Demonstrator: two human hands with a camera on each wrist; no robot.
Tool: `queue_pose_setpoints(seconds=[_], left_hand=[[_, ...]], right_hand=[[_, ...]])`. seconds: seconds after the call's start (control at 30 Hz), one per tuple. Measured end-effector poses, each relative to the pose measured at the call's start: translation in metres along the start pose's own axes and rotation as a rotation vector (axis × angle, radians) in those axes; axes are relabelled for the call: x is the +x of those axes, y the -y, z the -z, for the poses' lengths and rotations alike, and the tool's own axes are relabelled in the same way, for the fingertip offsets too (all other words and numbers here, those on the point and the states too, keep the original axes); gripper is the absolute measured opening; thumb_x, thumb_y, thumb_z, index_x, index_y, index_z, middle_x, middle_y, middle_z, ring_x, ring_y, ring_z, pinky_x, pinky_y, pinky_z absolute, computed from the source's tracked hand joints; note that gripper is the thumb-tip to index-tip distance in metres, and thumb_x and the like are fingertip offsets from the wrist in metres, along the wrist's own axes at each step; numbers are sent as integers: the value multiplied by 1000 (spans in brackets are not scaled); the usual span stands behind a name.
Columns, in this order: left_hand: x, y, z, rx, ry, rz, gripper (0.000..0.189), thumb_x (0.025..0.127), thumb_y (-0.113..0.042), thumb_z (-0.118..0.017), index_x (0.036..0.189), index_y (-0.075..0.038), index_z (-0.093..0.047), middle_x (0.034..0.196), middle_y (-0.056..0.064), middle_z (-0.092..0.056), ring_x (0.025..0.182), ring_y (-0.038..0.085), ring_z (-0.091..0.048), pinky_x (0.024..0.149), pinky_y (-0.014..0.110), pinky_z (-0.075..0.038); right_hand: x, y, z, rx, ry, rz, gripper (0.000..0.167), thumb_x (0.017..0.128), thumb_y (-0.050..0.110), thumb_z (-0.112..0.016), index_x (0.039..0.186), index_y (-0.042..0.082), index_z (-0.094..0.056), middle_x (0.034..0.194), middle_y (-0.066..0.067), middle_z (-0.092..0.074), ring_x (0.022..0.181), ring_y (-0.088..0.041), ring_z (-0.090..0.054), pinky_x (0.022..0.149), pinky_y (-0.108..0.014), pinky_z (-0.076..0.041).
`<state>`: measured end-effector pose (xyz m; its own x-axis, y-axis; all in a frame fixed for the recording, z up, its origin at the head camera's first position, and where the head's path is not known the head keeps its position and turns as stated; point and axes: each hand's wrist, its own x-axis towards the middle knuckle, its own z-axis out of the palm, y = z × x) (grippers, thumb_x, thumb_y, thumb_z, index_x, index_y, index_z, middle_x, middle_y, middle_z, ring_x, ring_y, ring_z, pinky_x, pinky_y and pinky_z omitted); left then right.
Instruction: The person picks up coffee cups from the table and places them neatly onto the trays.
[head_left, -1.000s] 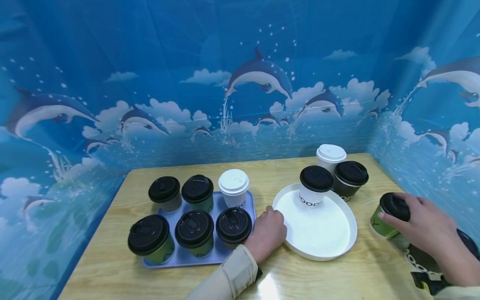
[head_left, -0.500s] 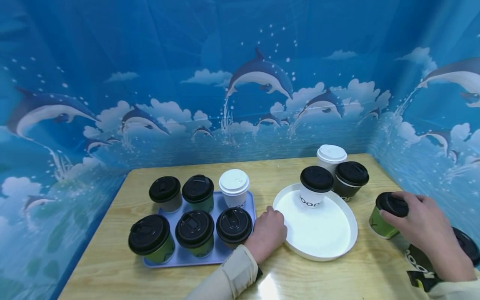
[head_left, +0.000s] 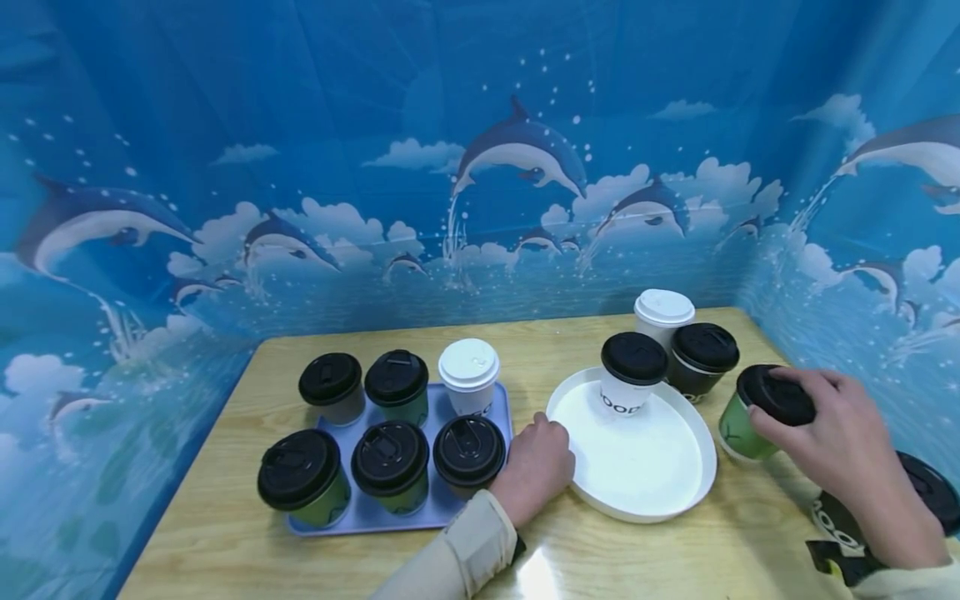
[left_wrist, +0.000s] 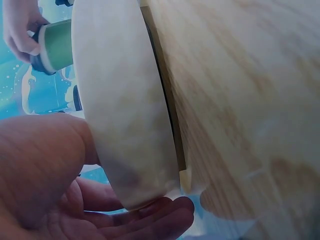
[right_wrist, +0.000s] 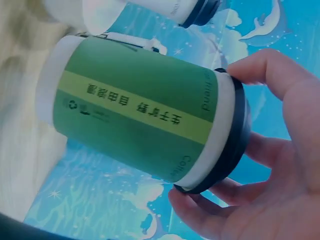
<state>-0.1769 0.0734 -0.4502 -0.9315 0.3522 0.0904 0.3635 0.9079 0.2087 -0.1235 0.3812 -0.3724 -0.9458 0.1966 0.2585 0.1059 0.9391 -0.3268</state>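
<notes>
My right hand [head_left: 843, 462] grips a green paper coffee cup [right_wrist: 135, 107] by its black lid [head_left: 775, 395], thumb on one side and fingers on the other. The cup [head_left: 742, 429] tilts slightly, to the right of a white round tray [head_left: 637, 467]. Whether its base touches the table cannot be told. My left hand [head_left: 536, 467] holds the near left rim of that tray; in the left wrist view the thumb and fingers of the hand [left_wrist: 100, 200] pinch the tray wall [left_wrist: 125, 100]. A white cup with a black lid [head_left: 628, 392] stands inside the tray, near its back.
Left of my left hand, a lavender tray [head_left: 360, 523] bears several lidded cups. Behind the round tray stand a white-lidded cup [head_left: 663, 312] and a dark cup [head_left: 701, 358]. Another dark cup [head_left: 836, 517] is partly hidden by my right forearm. A dolphin-print curtain [head_left: 420, 167] encloses the table.
My right hand has moved left and slightly away from me with the green cup, bringing it closer to the round tray. My left hand and the tray have stayed in place.
</notes>
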Motion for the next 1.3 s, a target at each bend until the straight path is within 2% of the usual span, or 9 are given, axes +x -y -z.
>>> queue_pose_setpoints(seconds=[0.23, 0.5, 0.8, 1.3], left_hand=[[0, 0, -1, 7, -11, -5, 18, 90, -14, -66, 85, 2, -72, 84, 13, -58, 68, 25, -64, 55, 38, -55], [-1, 0, 0, 11, -5, -4, 18, 90, -14, -66, 86, 2, -73, 86, 14, -60, 69, 25, -65, 56, 38, -55], [0, 0, -1, 17, -2, -9, 18, 90, -14, -66, 85, 1, -72, 85, 13, -59, 69, 24, -64, 56, 37, -55], [-1, 0, -1, 7, -20, -13, 17, 89, -14, -67, 83, 1, -72, 82, 12, -56, 66, 24, -63, 53, 38, -53]], right_hand=[[-5, 13, 4, 25, -55, 39, 68, 89, 39, -75, 139, -1, -53, 142, -43, -34, 120, -63, -35, 82, -74, -36], [-11, 27, 3, 72, -112, 138, 64, 84, 35, -79, 134, 1, -59, 139, -37, -42, 121, -59, -39, 84, -73, -35], [-13, 34, 5, 148, -67, 239, 59, 84, 33, -82, 132, 6, -62, 139, -30, -47, 124, -56, -41, 88, -74, -33], [-17, 49, 0, 208, -48, 290, 57, 81, 32, -86, 129, 10, -65, 140, -28, -48, 124, -53, -44, 87, -74, -37]])
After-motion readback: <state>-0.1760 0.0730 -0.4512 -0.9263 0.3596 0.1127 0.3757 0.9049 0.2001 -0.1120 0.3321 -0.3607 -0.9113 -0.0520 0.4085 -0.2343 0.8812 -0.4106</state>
